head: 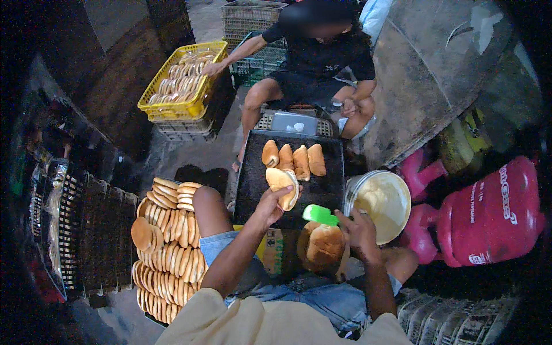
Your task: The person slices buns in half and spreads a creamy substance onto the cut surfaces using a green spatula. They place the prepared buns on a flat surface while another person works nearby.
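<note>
My left hand [272,204] grips a split bread bun [282,185] with pale filling along its cut edge, held above a dark baking tray [267,213]. In my right hand [363,230] is a bright green spatula [320,214], its blade toward the bun but apart from it. Four folded buns [301,161] lie in a row on the far half of the tray. To the right of the tray, a round tub [381,202] holds pale cream spread. A larger browned loaf or bun [325,245] sits below the spatula, close to my lap.
Stacked round buns [170,254] fill a tray at my left. Opposite sits a person [319,56], one hand at bagged buns in a yellow crate [148,110]. Pink gas cylinders [487,215] stand at right. More crates [258,56] are stacked at the back.
</note>
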The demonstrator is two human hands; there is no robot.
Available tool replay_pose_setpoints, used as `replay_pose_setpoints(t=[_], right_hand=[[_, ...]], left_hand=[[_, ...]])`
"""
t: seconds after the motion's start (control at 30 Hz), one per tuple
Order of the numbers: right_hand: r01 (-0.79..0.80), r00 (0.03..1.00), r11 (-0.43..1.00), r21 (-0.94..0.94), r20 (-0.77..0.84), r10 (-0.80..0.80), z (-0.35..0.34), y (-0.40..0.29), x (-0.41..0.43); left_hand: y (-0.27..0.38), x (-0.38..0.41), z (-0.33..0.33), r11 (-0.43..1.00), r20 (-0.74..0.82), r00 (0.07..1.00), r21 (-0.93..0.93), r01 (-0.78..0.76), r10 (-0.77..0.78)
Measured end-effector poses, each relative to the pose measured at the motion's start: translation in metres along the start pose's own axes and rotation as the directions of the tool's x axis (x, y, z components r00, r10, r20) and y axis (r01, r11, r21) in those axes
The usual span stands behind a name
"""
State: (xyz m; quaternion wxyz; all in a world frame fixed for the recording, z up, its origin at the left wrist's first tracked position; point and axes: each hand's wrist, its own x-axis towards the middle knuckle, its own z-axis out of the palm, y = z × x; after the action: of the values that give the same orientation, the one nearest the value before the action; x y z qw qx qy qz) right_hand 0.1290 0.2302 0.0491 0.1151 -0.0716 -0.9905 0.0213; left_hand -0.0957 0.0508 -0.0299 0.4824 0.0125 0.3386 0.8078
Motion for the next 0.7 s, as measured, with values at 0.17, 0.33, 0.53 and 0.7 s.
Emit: replay_pose_setpoints(t=[0.17,0.33,0.53,0.7], right_hand=[[-0.312,0.944,0.912,0.265,-0.017,0.328,-0.001,0.035,-0.033],[-0.297,0.927,0.896,0.332,-0.124,0.353,0.011,0.044,-0.042],[-0.325,0.924,0.881,0.343,-0.085,0.374,0.011,0.045,-0.047],[-0.272,0.922,0.872,0.407,-0.15,0.358,0.022,0.064,-0.058]], left_hand=[[0.002,0.02,-0.021,0.987,-0.227,0.969,0.148,-0.065,0.098],[-0.052,0.049,-0.076,-0.251,-0.031,0.878,0.953,0.17,0.477],[-0.083,0.048,-0.076,-0.578,0.101,0.89,0.791,0.199,0.444],[-0.039,0.06,-0.082,0.979,-0.346,0.937,0.2,0.023,0.048]])
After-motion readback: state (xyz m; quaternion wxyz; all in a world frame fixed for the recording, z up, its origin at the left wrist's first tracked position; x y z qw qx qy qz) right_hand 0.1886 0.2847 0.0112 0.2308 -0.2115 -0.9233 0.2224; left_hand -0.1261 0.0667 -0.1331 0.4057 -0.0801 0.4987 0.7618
